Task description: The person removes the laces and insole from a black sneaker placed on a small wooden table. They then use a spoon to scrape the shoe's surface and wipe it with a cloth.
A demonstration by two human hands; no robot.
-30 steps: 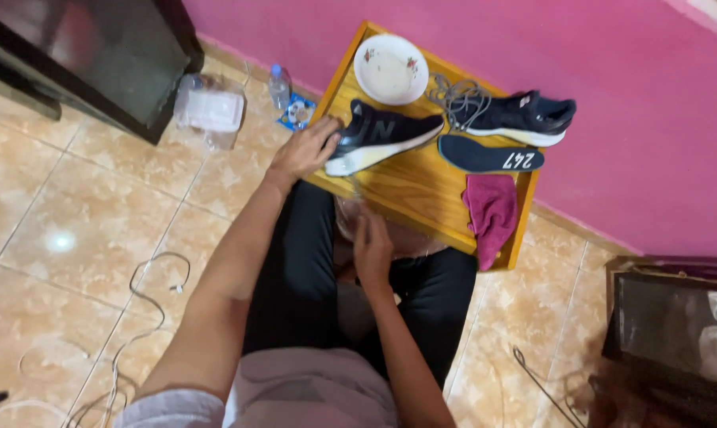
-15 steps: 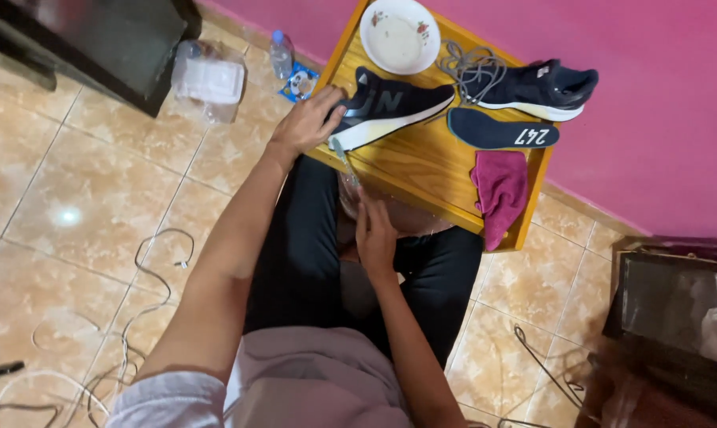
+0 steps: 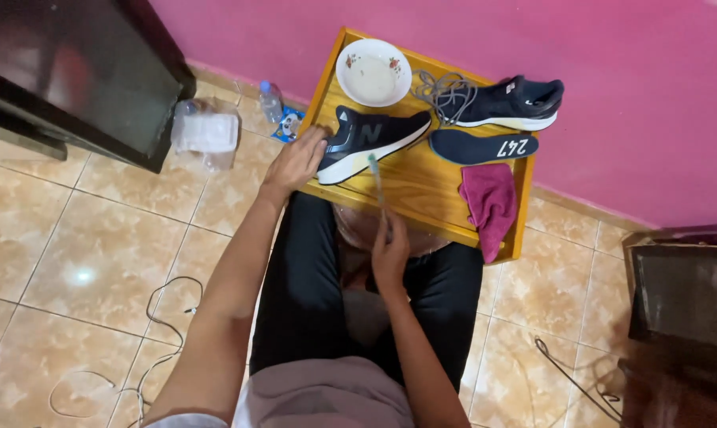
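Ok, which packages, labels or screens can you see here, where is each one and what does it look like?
Screen: top left, standing on the floor, big dark rectangle, switched off.
Clear pack: on the tiles beside the screen, see-through plastic with white contents.
Bottle: by the pink wall, left of the tray, small, clear, with a pale label.
Blue packet: flat on the floor beside the bottle, blue and white.
Insole: on the tray, dark blue with white print.

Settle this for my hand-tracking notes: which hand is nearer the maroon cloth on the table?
Right. The right hand, holding a toothbrush, sits just left of and below the maroon cloth. The left hand rests on the near shoe's heel, farther away.
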